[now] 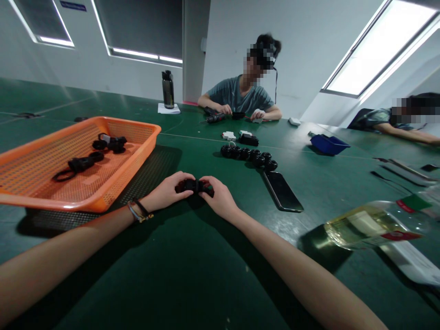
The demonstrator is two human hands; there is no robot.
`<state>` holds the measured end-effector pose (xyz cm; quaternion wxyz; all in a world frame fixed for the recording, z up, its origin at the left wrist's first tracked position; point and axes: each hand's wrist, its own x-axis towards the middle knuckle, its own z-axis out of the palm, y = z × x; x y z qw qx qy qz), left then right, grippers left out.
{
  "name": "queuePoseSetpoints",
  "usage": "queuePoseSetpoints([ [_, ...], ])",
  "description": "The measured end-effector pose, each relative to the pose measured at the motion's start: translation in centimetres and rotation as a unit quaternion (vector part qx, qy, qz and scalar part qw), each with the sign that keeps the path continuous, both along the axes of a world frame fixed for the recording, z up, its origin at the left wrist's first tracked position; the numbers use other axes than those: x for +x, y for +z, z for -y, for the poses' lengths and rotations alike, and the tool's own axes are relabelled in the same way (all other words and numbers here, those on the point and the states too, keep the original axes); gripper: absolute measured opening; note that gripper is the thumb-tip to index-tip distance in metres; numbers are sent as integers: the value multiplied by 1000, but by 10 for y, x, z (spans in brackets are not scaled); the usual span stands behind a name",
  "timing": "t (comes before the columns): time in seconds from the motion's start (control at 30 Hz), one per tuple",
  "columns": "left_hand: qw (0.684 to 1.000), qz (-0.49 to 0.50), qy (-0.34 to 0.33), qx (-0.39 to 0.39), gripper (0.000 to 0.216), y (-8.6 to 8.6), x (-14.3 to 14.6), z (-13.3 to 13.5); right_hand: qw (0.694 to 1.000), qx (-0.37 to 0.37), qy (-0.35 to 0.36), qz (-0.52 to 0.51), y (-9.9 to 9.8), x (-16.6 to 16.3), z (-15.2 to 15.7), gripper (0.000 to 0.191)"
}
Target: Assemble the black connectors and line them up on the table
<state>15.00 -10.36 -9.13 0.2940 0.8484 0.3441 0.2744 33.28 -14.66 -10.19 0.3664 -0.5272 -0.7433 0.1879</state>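
Note:
Both hands hold one small black cylindrical part (195, 185) level, just above the green table (192, 284). My left hand (173, 187) pinches its left end between thumb and fingers; bracelets circle that wrist. At the other end, the fingers and thumb of my right hand (217, 195) close on it. Fingers cover much of the part, so its exact kind cannot be made out. Beyond my hands, several round black pieces (245, 154) lie in a bunched row. Similar dark parts with loops (82, 162) lie in an orange basket (132, 167) to the left.
Right of my hands lies a phone (283, 191). A bottle of yellowish liquid (371, 224) stands near on the right, with a blue tray (329, 144) farther back. Across the table a co-worker (242, 96) handles parts beside a power drill (215, 115). A dark flask (168, 90) stands behind.

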Motion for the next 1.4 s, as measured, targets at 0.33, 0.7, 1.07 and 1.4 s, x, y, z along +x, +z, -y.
queuePoseSetpoints([
  [0.33, 1000, 1, -4, 6, 31, -1, -1, 0, 1000, -11, 6, 10, 1, 1, 1, 28],
  [0.7, 1000, 0, -2, 7, 31, 0, -2, -1, 1000, -19, 0, 25, 3, -1, 1, 28],
  [1.07, 1000, 8, 1, -6, 30, 1, -1, -2, 999, -24, 0, 35, 3, -1, 0, 26],
  [1.4, 1000, 6, -3, -10, 33, 0, -1, -3, 999, -4, 12, 35, 3, 0, 2, 34],
])
